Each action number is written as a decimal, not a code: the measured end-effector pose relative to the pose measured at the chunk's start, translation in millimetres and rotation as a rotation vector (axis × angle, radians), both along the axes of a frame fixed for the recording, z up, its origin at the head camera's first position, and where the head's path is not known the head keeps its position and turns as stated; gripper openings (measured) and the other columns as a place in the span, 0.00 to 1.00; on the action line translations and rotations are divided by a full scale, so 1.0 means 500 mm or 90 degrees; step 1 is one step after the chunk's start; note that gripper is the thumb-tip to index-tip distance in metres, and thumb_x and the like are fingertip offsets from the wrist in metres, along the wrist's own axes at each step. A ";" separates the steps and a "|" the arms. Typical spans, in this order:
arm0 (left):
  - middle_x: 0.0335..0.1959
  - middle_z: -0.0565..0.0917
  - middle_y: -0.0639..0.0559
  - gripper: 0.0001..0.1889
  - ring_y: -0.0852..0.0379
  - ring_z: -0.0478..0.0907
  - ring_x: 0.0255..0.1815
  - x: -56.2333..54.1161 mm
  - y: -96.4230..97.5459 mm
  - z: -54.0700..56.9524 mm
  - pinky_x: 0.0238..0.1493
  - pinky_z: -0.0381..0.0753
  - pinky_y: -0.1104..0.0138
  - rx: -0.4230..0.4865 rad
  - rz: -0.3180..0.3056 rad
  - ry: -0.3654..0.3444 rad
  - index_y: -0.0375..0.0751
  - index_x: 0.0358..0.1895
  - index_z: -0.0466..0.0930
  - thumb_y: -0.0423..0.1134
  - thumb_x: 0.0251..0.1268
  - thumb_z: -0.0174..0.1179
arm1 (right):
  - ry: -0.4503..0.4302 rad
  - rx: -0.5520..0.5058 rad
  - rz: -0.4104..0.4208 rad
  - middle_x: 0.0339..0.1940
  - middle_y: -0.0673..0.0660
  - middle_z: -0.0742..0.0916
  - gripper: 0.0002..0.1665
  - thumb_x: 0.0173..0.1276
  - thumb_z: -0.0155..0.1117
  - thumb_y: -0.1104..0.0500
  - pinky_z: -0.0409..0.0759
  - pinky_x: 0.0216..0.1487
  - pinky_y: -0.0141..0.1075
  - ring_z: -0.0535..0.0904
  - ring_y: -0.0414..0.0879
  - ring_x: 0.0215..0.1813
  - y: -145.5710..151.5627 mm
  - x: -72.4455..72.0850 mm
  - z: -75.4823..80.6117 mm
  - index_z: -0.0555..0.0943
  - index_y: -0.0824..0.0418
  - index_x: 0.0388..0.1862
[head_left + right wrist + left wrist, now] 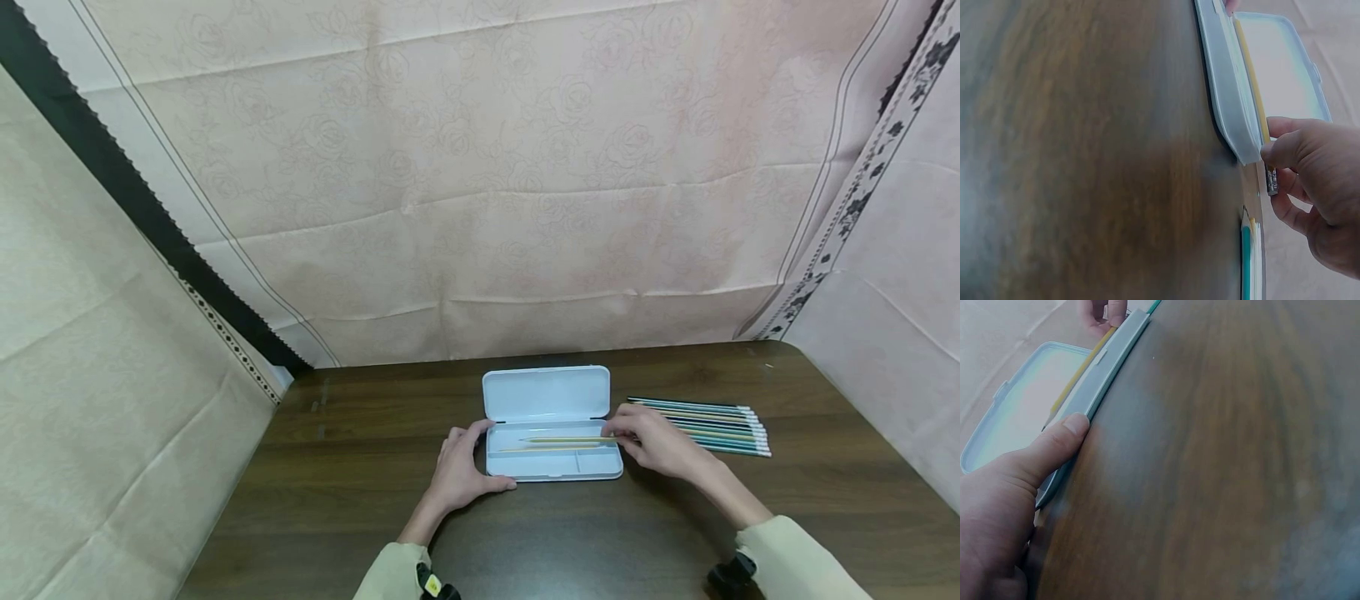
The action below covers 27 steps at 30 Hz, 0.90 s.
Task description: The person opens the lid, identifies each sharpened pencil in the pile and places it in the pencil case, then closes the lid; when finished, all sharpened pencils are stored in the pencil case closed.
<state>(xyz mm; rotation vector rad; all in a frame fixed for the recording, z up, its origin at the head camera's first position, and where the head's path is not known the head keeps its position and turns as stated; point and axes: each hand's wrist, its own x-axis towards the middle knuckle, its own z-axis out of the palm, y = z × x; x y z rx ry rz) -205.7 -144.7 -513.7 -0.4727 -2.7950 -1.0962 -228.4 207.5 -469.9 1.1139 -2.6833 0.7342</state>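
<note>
With my left hand [459, 477] I grip the left end of the pale blue case [525, 472], my thumb on its near corner and my fingers reaching to its far side. The case lies open on the brown worktop [562, 533], its lid [546, 396] laid back on the side away from me. My right hand [656, 442] is at the other end, pinching a yellow pencil [573, 439] between thumb and fingers close to its dark end. That pencil runs lengthwise over the case, its sharpened tip towards my left hand and its dark end sticking out past the right edge; I cannot tell whether its tip touches anything. Just on my side of it, a second pencil [555, 449] lies inside the case, nearly parallel. To the right of the case sits a row of pencils [720, 429], side by side on the worktop, green, dark and yellowish, with white ends to the right; my right hand hides part of their left ends from the head view. In the right wrist view the green one nearest me has its sharpened tip towards the case. Beyond the worktop hangs a pale cloth [525, 167] with faint roses and creases.
</note>
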 end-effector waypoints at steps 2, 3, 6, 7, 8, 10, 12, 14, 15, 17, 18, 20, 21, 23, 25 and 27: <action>0.58 0.76 0.49 0.52 0.52 0.66 0.53 0.000 0.000 0.000 0.49 0.68 0.55 0.001 0.000 0.002 0.45 0.70 0.70 0.62 0.39 0.80 | -0.001 0.003 0.002 0.37 0.49 0.83 0.16 0.62 0.69 0.74 0.77 0.36 0.35 0.74 0.39 0.36 -0.006 -0.001 0.000 0.87 0.57 0.44; 0.58 0.76 0.49 0.52 0.52 0.66 0.53 0.000 0.000 0.000 0.49 0.68 0.55 0.000 -0.001 0.002 0.45 0.70 0.70 0.61 0.39 0.81 | 0.000 0.002 0.004 0.37 0.49 0.83 0.15 0.62 0.69 0.74 0.77 0.37 0.35 0.74 0.39 0.36 -0.008 -0.002 0.000 0.87 0.57 0.43; 0.58 0.76 0.49 0.52 0.51 0.66 0.53 0.000 0.000 0.000 0.50 0.68 0.54 0.000 -0.001 0.002 0.45 0.70 0.70 0.61 0.38 0.81 | 0.006 0.000 0.013 0.38 0.49 0.83 0.15 0.62 0.70 0.73 0.77 0.38 0.36 0.74 0.40 0.37 -0.016 -0.004 -0.001 0.87 0.57 0.43; 0.58 0.76 0.49 0.52 0.51 0.66 0.53 0.001 0.000 0.000 0.50 0.68 0.54 0.000 -0.001 0.002 0.45 0.70 0.70 0.61 0.39 0.81 | 0.007 0.001 0.014 0.38 0.49 0.83 0.15 0.62 0.70 0.73 0.78 0.39 0.36 0.74 0.40 0.37 -0.018 -0.005 -0.001 0.87 0.57 0.43; 0.58 0.76 0.49 0.52 0.51 0.66 0.53 0.001 0.000 0.000 0.50 0.68 0.55 -0.001 0.000 0.001 0.45 0.70 0.70 0.61 0.39 0.81 | 0.009 0.001 0.015 0.38 0.48 0.83 0.15 0.62 0.70 0.73 0.78 0.39 0.37 0.74 0.40 0.38 -0.021 -0.006 -0.002 0.87 0.57 0.43; 0.58 0.76 0.49 0.52 0.51 0.66 0.53 0.001 0.000 0.000 0.50 0.68 0.54 0.000 0.000 0.000 0.45 0.70 0.70 0.61 0.39 0.81 | 0.013 0.004 0.018 0.38 0.48 0.83 0.15 0.62 0.70 0.73 0.78 0.40 0.38 0.74 0.41 0.38 -0.024 -0.006 -0.002 0.87 0.56 0.43; 0.59 0.76 0.49 0.52 0.51 0.66 0.53 0.000 0.000 0.000 0.50 0.68 0.54 -0.002 0.000 0.000 0.45 0.70 0.70 0.61 0.39 0.81 | 0.015 0.008 0.019 0.38 0.48 0.83 0.15 0.62 0.70 0.73 0.78 0.40 0.38 0.74 0.41 0.38 -0.029 -0.007 -0.003 0.87 0.56 0.43; 0.59 0.76 0.49 0.52 0.51 0.66 0.54 0.000 0.000 0.001 0.51 0.68 0.54 -0.003 -0.001 -0.001 0.45 0.70 0.69 0.61 0.39 0.81 | 0.015 0.009 0.019 0.37 0.48 0.83 0.15 0.62 0.70 0.73 0.78 0.39 0.38 0.74 0.41 0.38 -0.032 -0.008 -0.003 0.87 0.56 0.43; 0.59 0.76 0.49 0.52 0.51 0.66 0.54 0.000 0.001 0.001 0.51 0.68 0.54 -0.004 -0.001 -0.001 0.45 0.70 0.69 0.61 0.39 0.81 | 0.015 0.010 0.020 0.37 0.48 0.82 0.15 0.62 0.70 0.73 0.77 0.39 0.37 0.74 0.41 0.37 -0.034 -0.008 -0.002 0.87 0.57 0.43; 0.59 0.76 0.49 0.52 0.51 0.66 0.54 0.000 0.001 0.001 0.51 0.68 0.54 -0.006 0.000 -0.001 0.45 0.70 0.69 0.61 0.39 0.80 | 0.011 0.011 0.020 0.37 0.49 0.82 0.15 0.62 0.70 0.73 0.77 0.39 0.37 0.73 0.41 0.37 -0.038 -0.009 -0.002 0.88 0.57 0.44; 0.59 0.76 0.49 0.52 0.51 0.66 0.54 0.000 0.001 0.001 0.51 0.68 0.54 -0.006 0.000 -0.001 0.45 0.70 0.69 0.61 0.39 0.80 | 0.009 0.012 0.020 0.37 0.49 0.83 0.15 0.62 0.70 0.73 0.77 0.39 0.37 0.73 0.41 0.37 -0.040 -0.009 -0.001 0.88 0.57 0.44; 0.59 0.76 0.49 0.52 0.51 0.66 0.54 0.000 0.001 0.001 0.51 0.68 0.54 -0.006 0.001 -0.002 0.45 0.70 0.69 0.61 0.39 0.80 | 0.004 0.014 0.018 0.38 0.49 0.83 0.15 0.62 0.69 0.73 0.77 0.40 0.38 0.74 0.41 0.37 -0.043 -0.009 -0.001 0.88 0.57 0.44; 0.59 0.76 0.49 0.52 0.51 0.66 0.54 0.000 0.001 0.001 0.51 0.68 0.54 -0.007 0.001 -0.002 0.45 0.70 0.69 0.61 0.39 0.80 | 0.002 0.015 0.018 0.38 0.49 0.83 0.15 0.62 0.69 0.73 0.78 0.40 0.38 0.74 0.41 0.37 -0.045 -0.009 -0.001 0.88 0.57 0.44; 0.59 0.76 0.49 0.52 0.51 0.66 0.54 0.001 0.001 0.002 0.51 0.68 0.53 -0.007 0.002 -0.004 0.45 0.71 0.69 0.61 0.39 0.80 | -0.001 0.016 0.019 0.38 0.49 0.83 0.15 0.63 0.70 0.72 0.78 0.41 0.38 0.74 0.41 0.38 -0.049 -0.010 -0.001 0.88 0.57 0.44; 0.59 0.76 0.49 0.52 0.51 0.66 0.54 0.001 0.002 0.003 0.51 0.68 0.53 -0.007 0.002 -0.005 0.45 0.71 0.69 0.61 0.39 0.80 | -0.001 0.014 0.024 0.38 0.49 0.83 0.15 0.62 0.70 0.72 0.78 0.40 0.38 0.74 0.41 0.38 -0.052 -0.011 -0.002 0.88 0.57 0.44; 0.59 0.76 0.48 0.52 0.50 0.66 0.54 0.002 0.002 0.003 0.51 0.68 0.53 -0.007 0.003 -0.007 0.45 0.71 0.69 0.61 0.39 0.80 | 0.002 0.012 0.028 0.37 0.49 0.82 0.14 0.62 0.70 0.72 0.78 0.40 0.37 0.74 0.40 0.37 -0.056 -0.013 -0.002 0.88 0.57 0.44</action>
